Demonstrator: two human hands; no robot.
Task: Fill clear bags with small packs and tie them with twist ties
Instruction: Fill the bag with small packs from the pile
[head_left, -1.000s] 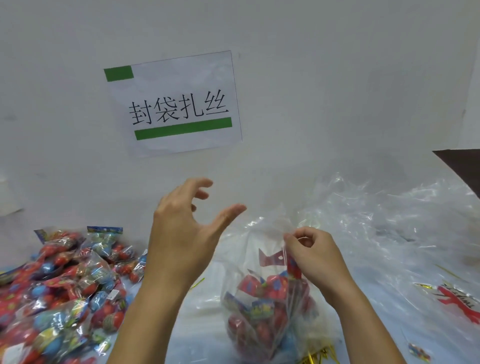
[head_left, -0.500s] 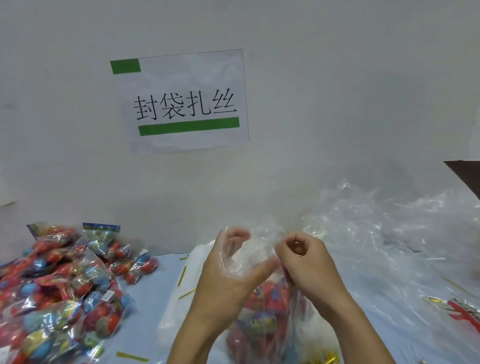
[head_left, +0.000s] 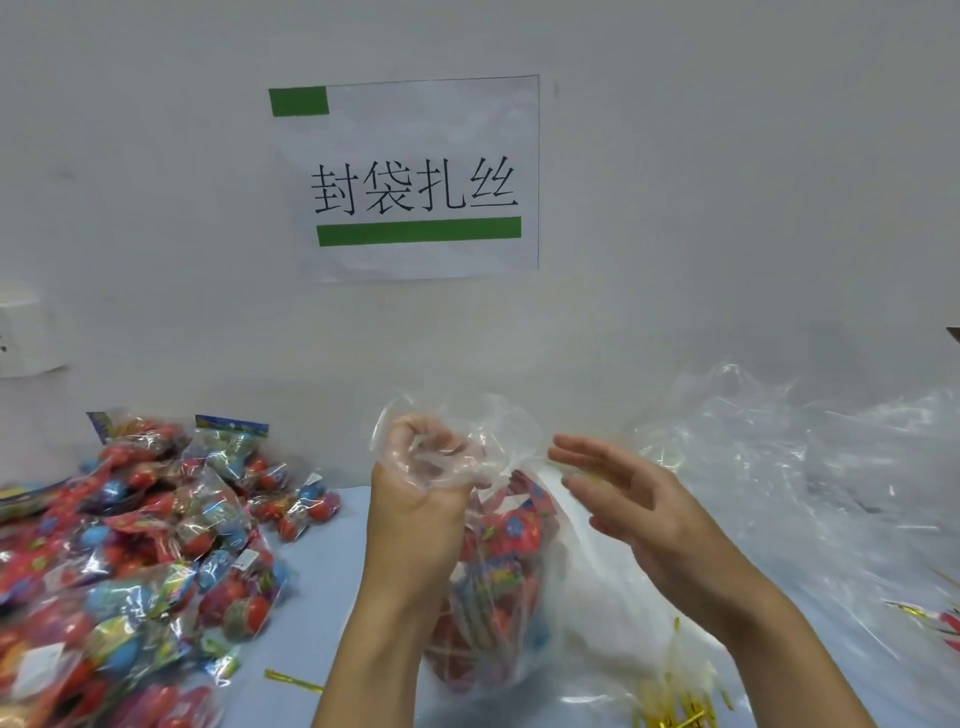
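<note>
Left hand (head_left: 415, 499) fingers gripping neck of filled clear bag (head_left: 493, 597), right hand (head_left: 639, 504) fingers hovering released beside it

A packing workstation: a printed station sign (head_left: 418, 176) (Chinese characters, green bars) taped to a bare white wall (head_left: 727, 182), above a pale blue table (head_left: 332, 561) heaped with small packs (head_left: 135, 561) and clear bags (head_left: 789, 467).

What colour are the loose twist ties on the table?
Gold twist ties, clearest in the head view.
</note>
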